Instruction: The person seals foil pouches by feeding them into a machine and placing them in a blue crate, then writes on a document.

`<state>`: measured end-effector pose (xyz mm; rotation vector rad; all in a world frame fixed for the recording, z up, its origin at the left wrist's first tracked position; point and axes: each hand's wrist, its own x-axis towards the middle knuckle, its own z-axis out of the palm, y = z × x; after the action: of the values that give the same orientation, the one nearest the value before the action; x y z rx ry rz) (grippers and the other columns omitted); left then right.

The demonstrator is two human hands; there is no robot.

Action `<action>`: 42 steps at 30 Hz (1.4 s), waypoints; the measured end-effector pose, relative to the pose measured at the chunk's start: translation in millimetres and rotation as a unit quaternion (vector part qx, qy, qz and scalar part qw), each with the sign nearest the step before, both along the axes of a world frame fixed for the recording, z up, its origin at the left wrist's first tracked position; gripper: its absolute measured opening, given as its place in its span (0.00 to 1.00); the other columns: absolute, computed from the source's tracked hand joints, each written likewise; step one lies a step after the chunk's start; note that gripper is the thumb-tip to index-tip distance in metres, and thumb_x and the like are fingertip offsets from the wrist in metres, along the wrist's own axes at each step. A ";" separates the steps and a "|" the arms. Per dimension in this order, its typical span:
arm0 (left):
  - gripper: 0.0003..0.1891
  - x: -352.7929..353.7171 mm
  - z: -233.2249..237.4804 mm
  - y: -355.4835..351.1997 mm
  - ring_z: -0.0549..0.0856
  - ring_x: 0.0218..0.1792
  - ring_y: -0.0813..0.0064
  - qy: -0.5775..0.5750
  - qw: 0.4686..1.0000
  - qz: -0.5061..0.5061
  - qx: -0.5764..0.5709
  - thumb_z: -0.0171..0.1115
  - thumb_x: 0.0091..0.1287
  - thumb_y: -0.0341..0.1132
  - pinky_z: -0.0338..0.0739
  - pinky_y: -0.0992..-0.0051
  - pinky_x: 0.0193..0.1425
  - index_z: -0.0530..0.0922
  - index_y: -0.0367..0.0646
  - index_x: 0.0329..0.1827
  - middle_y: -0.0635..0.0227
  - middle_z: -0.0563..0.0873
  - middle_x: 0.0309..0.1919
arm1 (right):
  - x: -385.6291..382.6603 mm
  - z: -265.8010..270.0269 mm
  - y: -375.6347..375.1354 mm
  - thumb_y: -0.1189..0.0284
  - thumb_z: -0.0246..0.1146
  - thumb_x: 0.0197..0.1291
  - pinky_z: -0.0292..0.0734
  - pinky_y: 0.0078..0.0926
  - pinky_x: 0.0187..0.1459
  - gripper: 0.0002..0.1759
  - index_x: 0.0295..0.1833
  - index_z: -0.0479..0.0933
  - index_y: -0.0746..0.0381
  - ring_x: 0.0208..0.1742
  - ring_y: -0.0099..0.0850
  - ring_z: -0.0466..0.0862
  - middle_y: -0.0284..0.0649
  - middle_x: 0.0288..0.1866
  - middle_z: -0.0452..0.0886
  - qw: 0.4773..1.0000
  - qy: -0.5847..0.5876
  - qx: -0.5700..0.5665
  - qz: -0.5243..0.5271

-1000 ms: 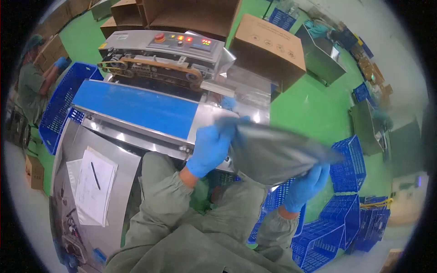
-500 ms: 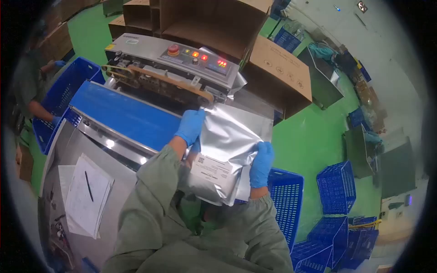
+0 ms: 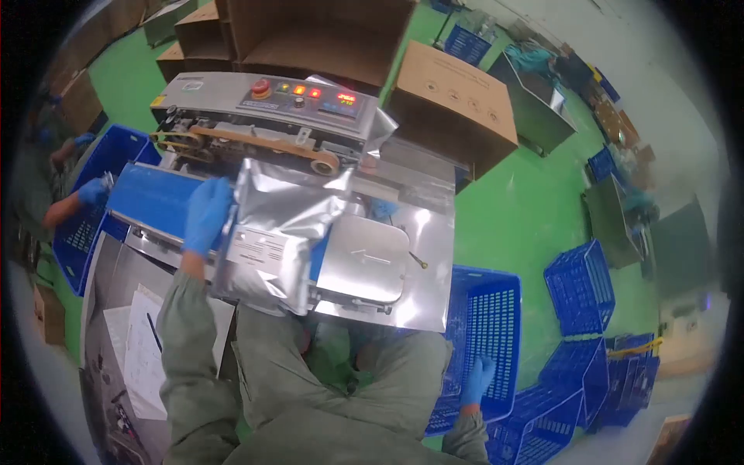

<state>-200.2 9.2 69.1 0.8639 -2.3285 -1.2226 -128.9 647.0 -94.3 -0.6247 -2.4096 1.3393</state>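
My left hand [image 3: 208, 215], in a blue glove, grips the left edge of a silver foil bag [image 3: 285, 209]. The bag bears a white printed label and lies partly over the blue conveyor belt [image 3: 151, 200], below the sealing machine [image 3: 256, 116]. To the right of the bag is a metal plate [image 3: 364, 260] with an arrow mark. Down at the right, my right hand [image 3: 479, 380], also gloved, is over a blue crate [image 3: 508, 341], away from the bag. Its fingers look stretched out, and nothing shows in them.
Cardboard boxes [image 3: 457, 93] stand behind the machine. At the left, a co-worker's gloved hand [image 3: 93, 191] is by another blue crate [image 3: 84, 236]. Papers [image 3: 143, 364] with a pen lie on the metal table. More blue crates [image 3: 581, 287] stand on the green floor at the right.
My right hand has let go of the bag and moved down and right to the crate. My left hand and the bag have moved left, uncovering the metal plate. The camera view has shifted.
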 end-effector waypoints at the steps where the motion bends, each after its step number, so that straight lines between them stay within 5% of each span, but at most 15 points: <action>1: 0.19 22.3 -11.7 -12.9 0.79 0.31 0.72 0.056 0.996 0.004 -0.063 0.53 0.69 0.44 0.73 0.69 0.40 0.79 0.31 0.39 0.59 0.83 0.30 | 45.4 -23.4 34.4 0.71 0.61 0.59 0.73 0.33 0.51 0.19 0.52 0.71 0.71 0.48 0.36 0.76 0.46 0.48 0.76 0.996 -0.034 0.056 -0.068; 5: 0.17 134.1 -29.3 -5.5 0.79 0.47 0.74 0.173 0.980 0.086 0.050 0.51 0.73 0.37 0.74 0.74 0.51 0.77 0.34 0.54 0.63 0.81 0.49 | 186.0 -80.8 77.4 0.63 0.61 0.59 0.71 0.37 0.57 0.27 0.58 0.69 0.69 0.54 0.41 0.75 0.50 0.54 0.75 0.964 -0.151 0.003 -0.217; 9: 0.21 223.0 -81.6 14.3 0.82 0.42 0.71 0.143 0.967 0.209 -0.003 0.48 0.74 0.44 0.76 0.74 0.47 0.76 0.35 0.57 0.60 0.83 0.42 | 281.1 -157.3 52.4 0.50 0.59 0.60 0.71 0.41 0.60 0.31 0.60 0.71 0.62 0.55 0.44 0.77 0.52 0.56 0.76 0.696 -0.205 -0.636 -0.263; 12: 0.20 249.0 -86.2 51.8 0.81 0.35 0.73 -0.028 0.989 0.137 -0.053 0.47 0.74 0.43 0.76 0.74 0.42 0.77 0.36 0.56 0.62 0.83 0.38 | 257.0 -223.3 -3.3 0.52 0.60 0.60 0.76 0.43 0.53 0.36 0.63 0.65 0.69 0.55 0.47 0.76 0.50 0.59 0.72 0.878 -0.071 -0.467 -0.077; 13: 0.20 246.8 -64.7 72.7 0.81 0.35 0.73 -0.031 0.990 0.122 -0.057 0.47 0.74 0.43 0.76 0.74 0.42 0.77 0.36 0.56 0.62 0.83 0.38 | 251.8 -246.4 -2.8 0.55 0.59 0.60 0.77 0.41 0.51 0.30 0.58 0.68 0.69 0.51 0.45 0.77 0.50 0.55 0.75 0.800 -0.003 -0.573 -0.176; 15: 0.21 238.7 -38.0 103.4 0.85 0.40 0.72 -0.121 0.983 0.061 -0.127 0.42 0.72 0.49 0.39 0.55 0.77 0.81 0.50 0.51 0.77 0.88 0.30 | 232.0 -243.4 -9.7 0.59 0.59 0.60 0.79 0.38 0.48 0.25 0.53 0.72 0.69 0.48 0.42 0.79 0.49 0.50 0.78 0.698 0.071 -0.662 -0.262; 17: 0.18 245.0 -66.2 49.4 0.79 0.31 0.76 -0.073 0.989 0.042 -0.118 0.49 0.73 0.40 0.74 0.75 0.37 0.79 0.36 0.53 0.65 0.82 0.32 | 200.2 -171.8 -21.5 0.66 0.66 0.55 0.78 0.34 0.44 0.17 0.44 0.74 0.67 0.41 0.39 0.80 0.44 0.41 0.80 0.651 0.118 -0.671 -0.335; 18: 0.17 246.7 -61.7 36.0 0.79 0.32 0.76 -0.056 0.990 0.032 -0.127 0.49 0.73 0.39 0.75 0.75 0.37 0.78 0.35 0.54 0.65 0.83 0.35 | 194.6 -173.3 -16.7 0.66 0.66 0.55 0.78 0.34 0.44 0.17 0.44 0.74 0.67 0.41 0.39 0.80 0.44 0.41 0.80 0.657 0.094 -0.674 -0.325; 20: 0.16 240.9 -30.8 42.0 0.79 0.30 0.77 -0.038 0.990 0.032 -0.132 0.49 0.72 0.34 0.76 0.75 0.36 0.78 0.34 0.54 0.65 0.84 0.35 | 185.8 -187.2 -4.9 0.68 0.70 0.50 0.77 0.36 0.44 0.19 0.43 0.75 0.67 0.39 0.41 0.80 0.41 0.39 0.81 0.952 -0.146 -0.156 -0.220; 25: 0.14 278.1 -28.8 38.9 0.80 0.34 0.82 -0.036 0.992 0.091 -0.085 0.52 0.69 0.30 0.76 0.78 0.38 0.80 0.37 0.53 0.64 0.84 0.38 | 61.6 -207.7 91.0 0.59 0.74 0.45 0.74 0.37 0.52 0.39 0.58 0.71 0.72 0.50 0.42 0.80 0.48 0.54 0.80 0.980 -0.054 0.117 -0.149; 26: 0.13 289.9 -34.6 40.7 0.83 0.35 0.79 -0.060 0.977 0.109 -0.171 0.53 0.69 0.32 0.77 0.75 0.39 0.81 0.40 0.52 0.60 0.86 0.37 | 23.8 -229.1 117.4 0.57 0.74 0.45 0.72 0.37 0.56 0.43 0.62 0.68 0.72 0.53 0.42 0.79 0.49 0.58 0.78 0.977 0.048 0.152 -0.141; 29: 0.12 324.6 -35.1 61.1 0.87 0.30 0.71 -0.093 0.955 0.223 -0.174 0.53 0.68 0.38 0.79 0.72 0.39 0.82 0.45 0.48 0.61 0.87 0.27 | -85.2 -187.7 130.7 0.53 0.53 0.65 0.53 0.45 0.72 0.36 0.71 0.58 0.65 0.71 0.44 0.62 0.46 0.72 0.62 0.646 -0.442 0.590 0.201; 34: 0.13 400.5 -63.4 76.8 0.87 0.38 0.68 -0.122 0.935 0.315 -0.111 0.54 0.67 0.37 0.78 0.72 0.45 0.81 0.43 0.49 0.57 0.87 0.36 | -163.3 -142.1 100.2 0.68 0.46 0.66 0.63 0.34 0.62 0.19 0.59 0.68 0.62 0.63 0.32 0.69 0.41 0.61 0.71 0.929 -0.017 0.001 0.371; 38: 0.15 441.1 -85.3 84.9 0.81 0.41 0.70 -0.037 0.958 0.284 0.018 0.53 0.66 0.29 0.76 0.72 0.47 0.78 0.32 0.52 0.59 0.84 0.43 | -77.1 -86.0 34.5 0.66 0.50 0.67 0.71 0.33 0.55 0.19 0.60 0.70 0.60 0.57 0.32 0.76 0.41 0.58 0.76 0.915 0.019 -0.355 0.191; 42: 0.19 455.9 -128.9 53.5 0.84 0.39 0.68 -0.141 0.950 0.278 -0.014 0.48 0.71 0.38 0.77 0.71 0.48 0.76 0.34 0.56 0.55 0.83 0.46 | -15.5 -46.7 -38.2 0.58 0.55 0.66 0.75 0.31 0.47 0.21 0.57 0.77 0.59 0.44 0.30 0.81 0.39 0.48 0.82 0.916 -0.052 -0.395 0.053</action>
<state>255.6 62.7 -59.8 1.6354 -2.0637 -0.8629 -144.4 608.8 -141.0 -0.7642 -1.9166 2.3982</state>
